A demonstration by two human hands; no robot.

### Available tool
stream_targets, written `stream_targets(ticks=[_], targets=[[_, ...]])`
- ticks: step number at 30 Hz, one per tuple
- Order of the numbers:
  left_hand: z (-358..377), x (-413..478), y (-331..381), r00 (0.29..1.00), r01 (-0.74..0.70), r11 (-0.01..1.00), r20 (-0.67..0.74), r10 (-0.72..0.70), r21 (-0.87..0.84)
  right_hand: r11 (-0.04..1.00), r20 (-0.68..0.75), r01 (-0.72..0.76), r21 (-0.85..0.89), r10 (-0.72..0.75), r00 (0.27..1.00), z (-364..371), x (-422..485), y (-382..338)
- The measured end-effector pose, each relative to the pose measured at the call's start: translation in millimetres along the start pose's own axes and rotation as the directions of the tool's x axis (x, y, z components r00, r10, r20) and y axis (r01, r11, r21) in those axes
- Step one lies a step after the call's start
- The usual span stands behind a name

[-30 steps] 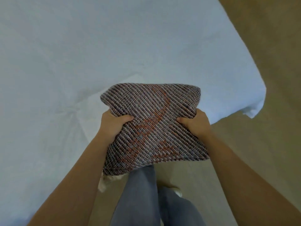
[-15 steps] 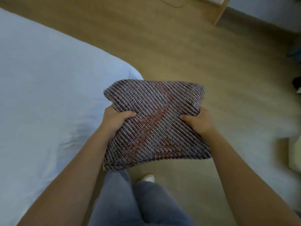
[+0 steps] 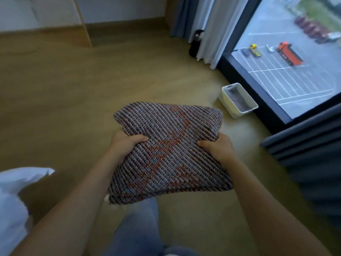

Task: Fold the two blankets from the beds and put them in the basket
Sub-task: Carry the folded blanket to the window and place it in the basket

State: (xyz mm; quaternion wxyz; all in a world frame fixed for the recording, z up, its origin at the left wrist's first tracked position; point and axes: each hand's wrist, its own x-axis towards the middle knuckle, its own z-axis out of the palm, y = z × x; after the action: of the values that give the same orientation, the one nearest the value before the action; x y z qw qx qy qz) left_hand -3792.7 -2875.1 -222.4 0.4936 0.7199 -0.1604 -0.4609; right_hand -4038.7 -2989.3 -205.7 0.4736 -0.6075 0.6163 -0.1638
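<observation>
Folded blanket (image 3: 169, 148), frame centre, held above the floor: thick knit, soft, probably light; likely sags unless its side edges are supported. Basket (image 3: 229, 106) at 2 o'clock, grey cloth inside. Left hand (image 3: 125, 145) and right hand (image 3: 217, 148) each pinch an edge, thumbs on top.

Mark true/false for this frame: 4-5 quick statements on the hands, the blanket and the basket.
1. The left hand and the right hand both grip the folded woven grey-and-orange blanket. True.
2. The white rectangular plastic basket stands on the bed. False: it stands on the wooden floor, beside the window.
3. The basket is empty. False: a greyish layer lies inside; what it is cannot be told.
4. The blanket is not yet in the basket. True: it is held in the air, apart from the basket.
</observation>
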Motion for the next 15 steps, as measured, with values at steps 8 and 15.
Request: stream_targets(ticks=[8, 15], targets=[[120, 118, 108, 0.954, -0.113, 0.976, 0.295, 0.055, 0.186, 0.964, -0.226, -0.144, 0.222, 0.194, 0.955, -71, 90, -1], [238, 197, 180, 0.866, -0.23, 0.938, 0.495, 0.074, 0.261, 0.913, -0.357, -0.163, 0.375, 0.304, 0.883, -134, 171, 9]])
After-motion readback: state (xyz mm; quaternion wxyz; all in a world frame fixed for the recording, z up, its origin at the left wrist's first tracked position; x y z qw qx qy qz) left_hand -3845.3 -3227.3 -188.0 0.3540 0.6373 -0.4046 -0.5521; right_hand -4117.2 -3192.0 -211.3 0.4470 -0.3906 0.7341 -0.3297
